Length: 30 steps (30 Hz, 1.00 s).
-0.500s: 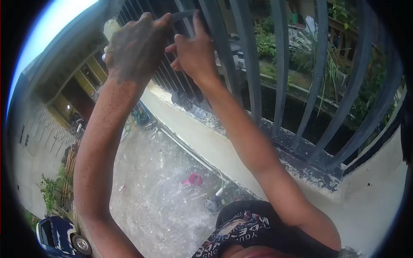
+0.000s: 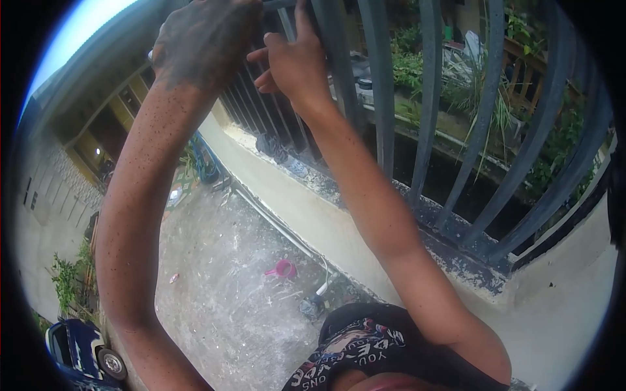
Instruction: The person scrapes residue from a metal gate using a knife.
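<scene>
My left hand (image 2: pixel 207 40) is high at the upper left, its back smeared dark grey and the forearm speckled with dark spots. Its fingers are curled closed, partly cut off by the top edge. A bit of something pale shows at its outer side; what it grips is hidden. My right hand (image 2: pixel 297 62) is raised beside it against the grey metal fence (image 2: pixel 427 98). The index finger points up along the bars, its tip at the frame edge, while the other fingers stand apart, half bent, with nothing visible in them.
A low pale wall (image 2: pixel 280 195) with a flaking dark top carries the fence. On the concrete ground (image 2: pixel 215 306) lie a pink dipper (image 2: pixel 285 268), a white pipe (image 2: pixel 274 218) and scraps. Plants (image 2: pixel 482 98) grow behind the bars. A dark blue vehicle (image 2: pixel 85 345) stands lower left.
Both hands have shifted up in the view, the left one partly out of frame. The grey strip seen between them before is now mostly cut off. The ground and wall have shifted slightly left.
</scene>
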Motion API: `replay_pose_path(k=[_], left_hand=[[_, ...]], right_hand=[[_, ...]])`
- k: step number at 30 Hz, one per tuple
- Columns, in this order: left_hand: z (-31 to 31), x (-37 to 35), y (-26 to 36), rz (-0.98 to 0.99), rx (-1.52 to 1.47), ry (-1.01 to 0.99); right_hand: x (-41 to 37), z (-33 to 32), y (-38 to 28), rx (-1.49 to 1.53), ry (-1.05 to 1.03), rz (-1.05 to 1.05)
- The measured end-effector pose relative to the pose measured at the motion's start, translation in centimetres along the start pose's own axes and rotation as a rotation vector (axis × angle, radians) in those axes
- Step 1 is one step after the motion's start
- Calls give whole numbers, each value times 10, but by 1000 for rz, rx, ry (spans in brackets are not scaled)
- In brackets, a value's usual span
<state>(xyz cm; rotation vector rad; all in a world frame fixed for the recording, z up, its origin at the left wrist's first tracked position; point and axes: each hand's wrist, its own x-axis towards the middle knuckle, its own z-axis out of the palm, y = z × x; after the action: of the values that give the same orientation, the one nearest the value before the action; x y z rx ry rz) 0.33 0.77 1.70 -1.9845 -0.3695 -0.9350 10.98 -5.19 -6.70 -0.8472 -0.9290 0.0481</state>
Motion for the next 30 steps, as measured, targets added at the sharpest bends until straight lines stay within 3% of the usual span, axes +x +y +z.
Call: replay_pose_path(k=[2,6,8,9,12,14,16,17,18,20,22,26,28,30], left_hand=[[2,-6,2,22,3,38],[-1,5,-3,19,39,26],[-1,7,-4,-11,-9,15],[-1,5,-4,1,17,37],[5,1,-4,56,9,94],[0,-2,1,20,55,8],[-11,6,-1,12,43,53],[-25,15,-3,-42,26,-9],[-36,20,1,-97,9,-68],[-49,7,13,-96,10,42],[-51,4,16,-74,80,-74],[-34,14,1,-56,18,-152],[-45,15,-1,-69,-19,-121],[-40,23,-6,-39,-43,5]], right_hand=[[1,-2,22,-147,19,-29],[12,8,24,-150,27,-37],[17,22,32,-247,210,-367],[14,19,30,-248,208,-365],[6,1,21,-150,11,-25],[8,10,25,-170,20,-30],[8,30,15,-308,260,-461],[20,12,-11,-17,36,73],[17,9,-17,-19,32,74],[9,8,-23,20,-3,-4],[16,8,1,4,21,83],[20,8,14,-152,-4,-54],[27,15,-8,-12,42,55],[21,12,-14,12,8,-40]])
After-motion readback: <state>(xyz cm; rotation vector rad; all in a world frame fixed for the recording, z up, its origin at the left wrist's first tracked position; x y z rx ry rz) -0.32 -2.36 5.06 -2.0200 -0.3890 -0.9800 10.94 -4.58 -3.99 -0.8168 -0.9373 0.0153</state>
